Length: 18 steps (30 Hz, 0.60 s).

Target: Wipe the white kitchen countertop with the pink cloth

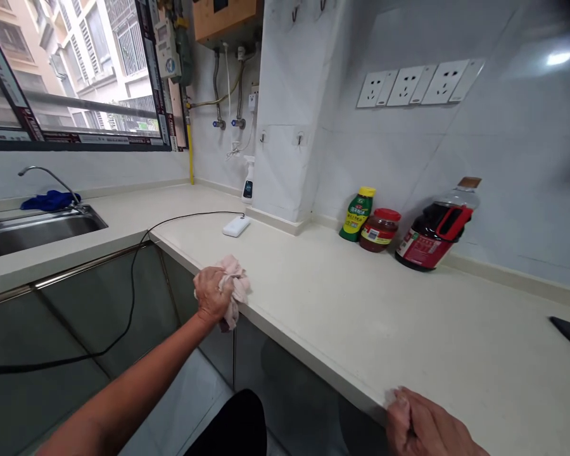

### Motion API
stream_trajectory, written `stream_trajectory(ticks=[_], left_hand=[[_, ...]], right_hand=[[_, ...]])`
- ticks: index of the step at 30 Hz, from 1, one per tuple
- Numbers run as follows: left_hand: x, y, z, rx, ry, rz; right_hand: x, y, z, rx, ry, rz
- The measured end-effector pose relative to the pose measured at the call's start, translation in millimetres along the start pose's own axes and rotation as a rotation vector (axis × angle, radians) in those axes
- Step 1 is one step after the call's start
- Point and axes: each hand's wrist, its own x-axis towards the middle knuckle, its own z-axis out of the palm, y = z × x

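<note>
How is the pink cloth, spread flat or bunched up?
Bunched up: the pink cloth shows crumpled folds under the left hand, at the counter edge.

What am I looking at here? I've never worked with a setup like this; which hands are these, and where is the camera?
There is no machine here: these are a person's own bare hands, and the single picture comes from a camera worn on that person's head, looking forward and down.

The left hand grips a pale pink cloth at the front edge of the counter. The right hand is at the same edge, nearer the camera, fingers curled; I can't tell whether it holds anything.

Along the wall stand a green bottle, a red-lidded jar and a large dark bottle. Farther back are a white spray bottle and a small white device with a black cable.
</note>
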Motion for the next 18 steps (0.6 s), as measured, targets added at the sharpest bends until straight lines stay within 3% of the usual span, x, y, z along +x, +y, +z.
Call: stream_trajectory(ticks=[4,7,12,15,18], left_hand=[[-45.8,70.6,1.4,-0.078,-0.014,0.175],[-78.4,120.8,4.3,-0.133,-0.088,0.283],[-115.5,180.0,2.6,-0.21,-0.283,0.352],[-116.7,191.2,-11.5,-0.291,-0.448,0.357],[-101.3,179.7,-30.8,-0.447,-0.624,0.355]], right_hand=[[2.8,-0.1,2.2,0.015,0.046,0.028],[11.6,-4.0,-6.7,0.119,-0.01,0.091],[31.5,-32.4,-35.1,0.679,-0.135,0.548],[33.7,-58.8,-36.9,0.871,-0.23,0.461],[30.8,-80.6,-25.3,0.871,-0.358,0.296]])
